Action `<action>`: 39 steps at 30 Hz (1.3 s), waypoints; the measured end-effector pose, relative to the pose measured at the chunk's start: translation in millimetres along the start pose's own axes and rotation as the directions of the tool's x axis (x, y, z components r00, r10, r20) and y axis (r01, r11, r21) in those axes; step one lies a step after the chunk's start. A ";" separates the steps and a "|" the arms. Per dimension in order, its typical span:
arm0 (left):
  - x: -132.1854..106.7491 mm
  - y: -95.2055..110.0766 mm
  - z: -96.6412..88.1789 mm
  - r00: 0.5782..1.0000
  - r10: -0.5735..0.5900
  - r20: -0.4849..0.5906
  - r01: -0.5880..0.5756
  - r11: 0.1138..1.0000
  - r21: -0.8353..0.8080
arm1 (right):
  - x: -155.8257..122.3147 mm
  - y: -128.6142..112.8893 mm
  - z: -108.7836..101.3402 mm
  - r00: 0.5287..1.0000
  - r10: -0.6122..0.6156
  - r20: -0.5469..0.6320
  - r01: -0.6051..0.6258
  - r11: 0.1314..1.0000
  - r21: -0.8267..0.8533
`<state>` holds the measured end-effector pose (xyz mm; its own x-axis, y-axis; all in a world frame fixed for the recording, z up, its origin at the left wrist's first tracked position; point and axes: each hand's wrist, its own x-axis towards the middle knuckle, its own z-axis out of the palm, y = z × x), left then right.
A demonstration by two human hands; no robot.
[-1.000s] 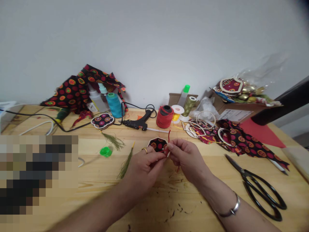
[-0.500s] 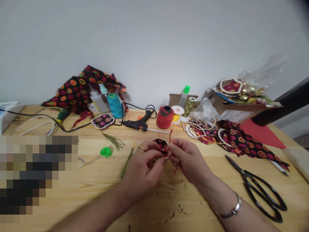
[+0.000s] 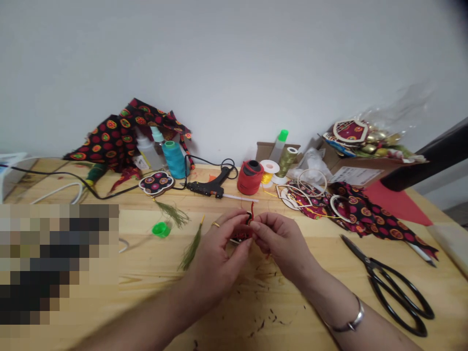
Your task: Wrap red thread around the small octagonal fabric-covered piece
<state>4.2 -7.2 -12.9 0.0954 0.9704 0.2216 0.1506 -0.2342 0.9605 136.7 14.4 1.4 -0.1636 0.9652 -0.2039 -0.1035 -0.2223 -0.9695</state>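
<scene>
In the middle of the table, my left hand (image 3: 223, 248) is closed around a small patterned fabric ornament (image 3: 239, 235) with a pale rim, most of it hidden by the fingers. My right hand (image 3: 280, 239) pinches a red cord (image 3: 252, 209) at the ornament's right edge, and its end sticks up above the fingertips. Both hands' fingertips meet there. Left of my left hand lies a green tassel (image 3: 192, 248). Behind the hands rest a black glue gun (image 3: 210, 185) and a red thread spool (image 3: 250, 176).
Large black scissors (image 3: 387, 282) lie at the right. A finished-looking ornament (image 3: 156, 184) with a tassel, a green cap (image 3: 161, 229) and a teal thread cone (image 3: 174, 160) stand at the left. Patterned fabric (image 3: 380, 209) and a cardboard box (image 3: 358, 170) occupy the back right.
The ornament has tilted and is more covered by my left fingers. My right hand has shifted slightly left with the red cord, closer to my left hand.
</scene>
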 end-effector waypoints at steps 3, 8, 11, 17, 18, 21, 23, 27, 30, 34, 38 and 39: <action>0.9 -2.2 -2.2 0.997 -0.047 0.060 0.044 0.997 0.061 | 0.1 1.2 0.1 1.000 -0.023 -0.014 0.022 0.997 -0.075; 3.2 1.9 -6.3 0.991 -0.058 0.118 0.034 0.982 0.188 | 1.2 2.2 -0.2 1.000 -0.018 0.000 0.018 0.996 -0.092; 4.1 3.4 -7.1 0.989 -0.056 0.137 0.023 0.973 0.229 | 1.7 1.8 -0.6 1.000 -0.027 -0.006 0.026 0.992 -0.122; 6.0 2.3 -8.2 0.991 -0.028 0.128 -0.007 0.965 0.262 | 2.8 3.8 -2.2 0.999 -0.045 -0.015 0.042 0.988 -0.151; 6.8 2.9 -8.3 0.993 -0.021 0.115 -0.009 0.967 0.254 | 2.8 4.0 -2.2 0.999 -0.038 -0.014 0.036 0.990 -0.139; 9.8 6.0 -9.1 0.994 -0.058 0.089 0.044 0.987 0.152 | 2.5 3.5 -1.7 1.000 -0.024 -0.013 0.022 0.992 -0.123; 11.9 8.0 -10.2 0.984 -0.134 0.120 0.130 0.991 0.035 | 2.4 2.7 -1.2 1.000 -0.027 -0.012 0.026 0.991 -0.129; 14.3 7.5 -11.2 0.925 -0.290 0.248 0.341 0.919 -0.199 | 2.6 1.2 -0.5 1.000 -0.026 -0.015 0.024 0.989 -0.147; 14.3 3.8 -9.6 0.890 -0.343 0.300 0.431 0.846 -0.313 | 2.5 1.5 -0.2 1.000 -0.022 -0.022 0.018 0.985 -0.169; 13.6 1.4 -7.8 0.877 -0.363 0.315 0.453 0.843 -0.290 | 2.0 2.7 -0.3 0.999 -0.041 -0.013 0.038 0.976 -0.214; 13.7 4.6 -9.3 0.925 -0.291 0.243 0.318 0.945 -0.081 | 1.2 2.6 -0.3 0.998 -0.055 -0.001 0.053 0.966 -0.253; 13.7 5.5 -9.8 0.935 -0.272 0.226 0.285 0.958 -0.029 | 1.1 2.5 -0.4 0.998 -0.068 -0.004 0.064 0.957 -0.283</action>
<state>-3.3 5.4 -3.0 0.2707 0.9583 -0.0917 0.1429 0.0542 0.9883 136.6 15.0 -1.3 -0.1518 0.9787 -0.1379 0.1678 -0.1120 -0.9794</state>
